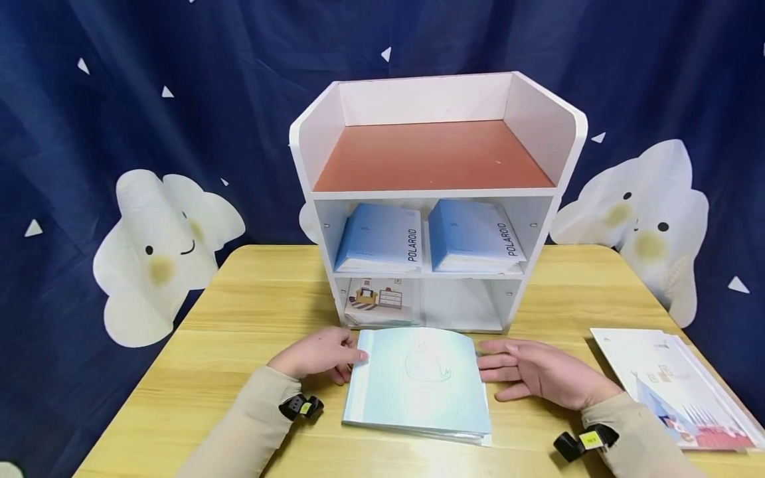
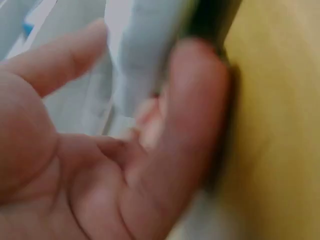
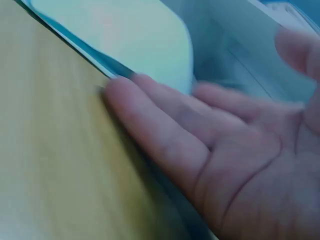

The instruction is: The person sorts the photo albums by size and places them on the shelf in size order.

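Where the blue booklet (image 1: 415, 398) lies: on the table (image 1: 257, 285), lower centre of the frame
Grip, right hand (image 1: 538, 372): wide, straight fingers touching the booklet's right edge
Grip, left hand (image 1: 319, 355): narrow, pinching its left edge
White shelf (image 1: 433, 156): upper centre, POLAROID volumes (image 1: 382, 236) inside

Bright head view, pale glare on booklet (image 1: 412, 385), wrist views blurred (both dimmer)

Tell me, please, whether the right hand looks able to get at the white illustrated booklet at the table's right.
Probably yes: the right hand grips nothing, and the white illustrated booklet lies close by, uncovered, with nothing visible standing between them.
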Tool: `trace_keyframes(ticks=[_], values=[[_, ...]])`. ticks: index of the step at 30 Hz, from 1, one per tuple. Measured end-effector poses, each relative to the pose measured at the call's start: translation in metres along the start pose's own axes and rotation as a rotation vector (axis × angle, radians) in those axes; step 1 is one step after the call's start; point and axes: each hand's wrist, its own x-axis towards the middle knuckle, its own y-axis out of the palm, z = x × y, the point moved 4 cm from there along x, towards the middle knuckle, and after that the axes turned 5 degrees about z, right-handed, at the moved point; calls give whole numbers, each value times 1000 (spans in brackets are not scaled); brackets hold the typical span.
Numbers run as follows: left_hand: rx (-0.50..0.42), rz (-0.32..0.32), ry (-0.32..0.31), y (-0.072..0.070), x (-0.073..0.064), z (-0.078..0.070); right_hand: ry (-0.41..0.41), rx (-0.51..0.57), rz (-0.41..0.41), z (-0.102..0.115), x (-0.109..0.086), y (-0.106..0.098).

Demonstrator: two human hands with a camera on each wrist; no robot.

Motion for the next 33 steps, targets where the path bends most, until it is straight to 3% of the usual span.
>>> trace_keyframes(ticks=[4,6,8,16,19,25,29,33], values=[[-361,171,70,10,6,9,-56,29,-15,-2,2,-2],[-480,257,101,15,7,9,-63,31,-30,-1,2,-3],[-533,305,119,19,8,8,-64,26,-40,1,2,-3],[-515,257,135,24,14,2,-92,-47,-198,6,-7,-14],[-506,254,147,22,14,5,-74,-34,-211,3,-6,-16],[-497,304,215,18,10,12,-58,-22,-270,-1,0,-17],[-509,341,267,16,8,14,-9,-142,-344,-3,7,-15],[-520,366,304,14,6,14,24,-223,-326,-5,11,-9]])
